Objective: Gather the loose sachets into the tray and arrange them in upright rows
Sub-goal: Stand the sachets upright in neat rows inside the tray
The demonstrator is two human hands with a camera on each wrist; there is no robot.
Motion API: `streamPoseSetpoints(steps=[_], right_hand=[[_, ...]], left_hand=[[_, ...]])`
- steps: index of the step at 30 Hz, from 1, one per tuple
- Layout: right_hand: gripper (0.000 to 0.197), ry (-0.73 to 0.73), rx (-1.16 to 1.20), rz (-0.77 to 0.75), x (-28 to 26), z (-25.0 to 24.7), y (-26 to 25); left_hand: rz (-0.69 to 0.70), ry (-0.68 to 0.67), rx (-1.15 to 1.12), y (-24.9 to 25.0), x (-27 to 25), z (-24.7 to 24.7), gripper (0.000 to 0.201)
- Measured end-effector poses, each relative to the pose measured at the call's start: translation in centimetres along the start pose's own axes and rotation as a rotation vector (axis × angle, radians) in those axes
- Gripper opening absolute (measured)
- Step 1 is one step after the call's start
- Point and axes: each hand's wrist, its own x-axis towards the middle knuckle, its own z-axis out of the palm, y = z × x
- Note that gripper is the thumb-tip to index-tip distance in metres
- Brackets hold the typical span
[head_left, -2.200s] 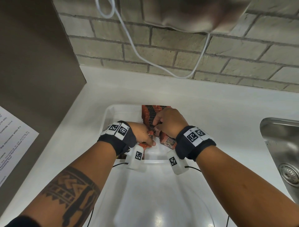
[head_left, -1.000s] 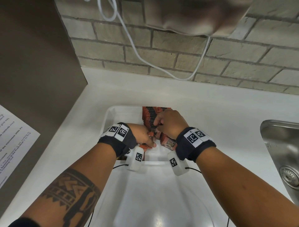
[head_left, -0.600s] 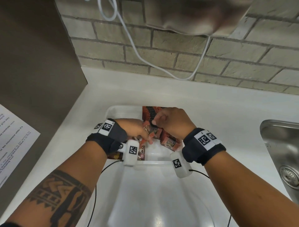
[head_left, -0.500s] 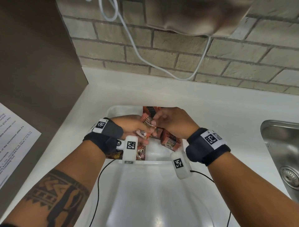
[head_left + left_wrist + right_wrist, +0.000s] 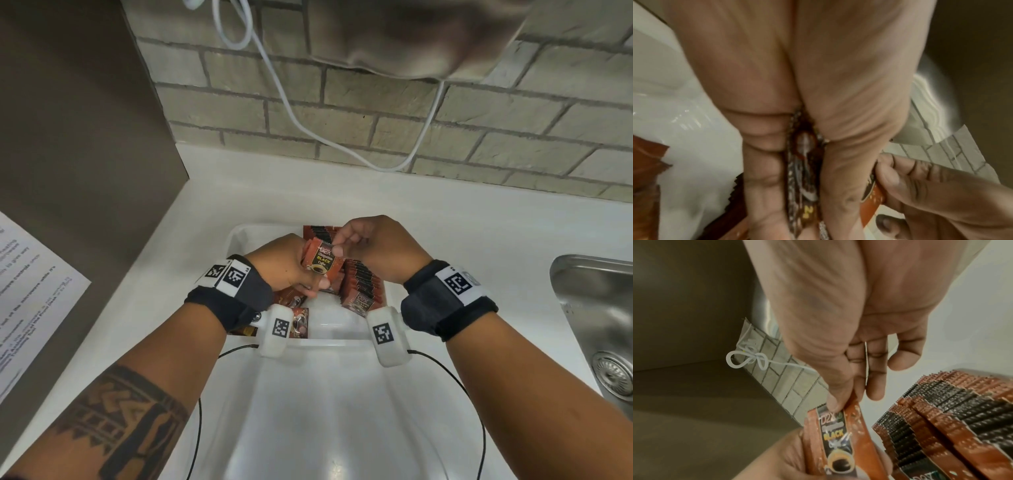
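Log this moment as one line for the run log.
left hand: holds sachets | right hand: pinches front sachet's top | row: upright in tray | loose ones remain

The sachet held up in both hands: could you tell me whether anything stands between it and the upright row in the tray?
Nothing visible: the sachet hangs beside the row, with only the right hand above it.
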Motion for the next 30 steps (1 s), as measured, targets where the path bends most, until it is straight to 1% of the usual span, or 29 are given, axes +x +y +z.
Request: streamPoseSetpoints(steps=[2,3,6,8,10,12,14,16,18,20,22,25,27,30], right_hand=[[0.006,0.004,-0.005,0.008,0.0,0.1,0.0],[0.007,0.011,-0.009,0.011,0.0,0.1,0.1],[0.006,0.013,-0.099,0.011,-0.1,0.1,0.2],[0.005,0.016,-0.164,0.008,-0.1,0.4,0.3],[0.008,0.025,-0.198,0.012,-0.1,0.9,0.5],[0.011,0.041,-0.226,0.040,0.0,1.7,0.8],[0.012,0.051,-0.250,0.069,0.3,2.3,1.1],[0.015,0.035,-0.285,0.084,0.7,2.9,1.3],[0.019,0.022,-0.341,0.089,1.0,3.3,1.4],[0.022,0.015,-0.380,0.099,1.1,3.6,1.4],[0.024,0.006,-0.415,0.107,1.1,3.8,1.5],[0.020,-0.016,-0.455,0.128,1.2,3.9,1.6],[0.018,-0.025,-0.462,0.140,1.3,4.0,1.8],[0.017,-0.040,-0.482,0.136,1.4,4.0,2.0]], left_hand=[[-0.022,0.005,0.065,0.0,-0.1,-0.3,0.020],[-0.066,-0.003,0.118,-0.1,-0.1,-0.6,0.022],[-0.302,0.008,0.403,-0.3,-0.5,-2.1,0.037],[-0.380,0.053,0.588,0.0,-0.9,-2.7,0.039],[-0.393,0.056,0.703,0.5,-1.2,-2.7,0.036],[-0.400,-0.020,0.740,0.8,-1.2,-2.1,0.035],[-0.375,-0.132,0.714,0.6,-0.9,-1.0,0.032],[-0.334,-0.199,0.644,0.3,-0.3,0.3,0.029],[-0.307,-0.214,0.643,0.1,0.2,1.3,0.032],[-0.287,-0.222,0.722,0.0,0.8,1.9,0.030],[-0.291,-0.234,0.737,-0.3,1.3,2.1,0.032],[-0.310,-0.240,0.691,-0.7,1.9,2.2,0.031],[-0.308,-0.243,0.709,-0.8,2.3,2.4,0.032],[-0.306,-0.249,0.738,-0.8,2.8,2.5,0.029]])
